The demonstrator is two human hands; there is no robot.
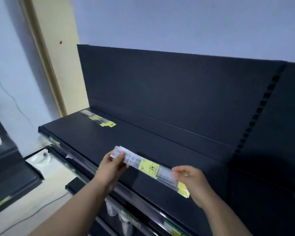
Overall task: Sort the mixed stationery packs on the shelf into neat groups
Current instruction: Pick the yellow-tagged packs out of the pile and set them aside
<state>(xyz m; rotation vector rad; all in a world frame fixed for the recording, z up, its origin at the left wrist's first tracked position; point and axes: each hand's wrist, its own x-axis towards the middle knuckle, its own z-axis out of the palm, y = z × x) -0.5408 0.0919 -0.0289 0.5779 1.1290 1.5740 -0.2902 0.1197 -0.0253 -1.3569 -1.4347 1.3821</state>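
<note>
Pack between left hand, right hand

A long pack hangs over the shelf's front edge, the left hand holding its left end, the right hand its right. A second pack lies in the shelf's back left corner.

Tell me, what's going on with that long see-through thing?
A person is holding a long clear pack with yellow labels by both ends. The left hand grips the far end and the right hand pinches the near end. The pack is over the front part of the dark top shelf. Another pack with yellow labels lies at the back left of that shelf, so the sorting seems to be under way.
</note>
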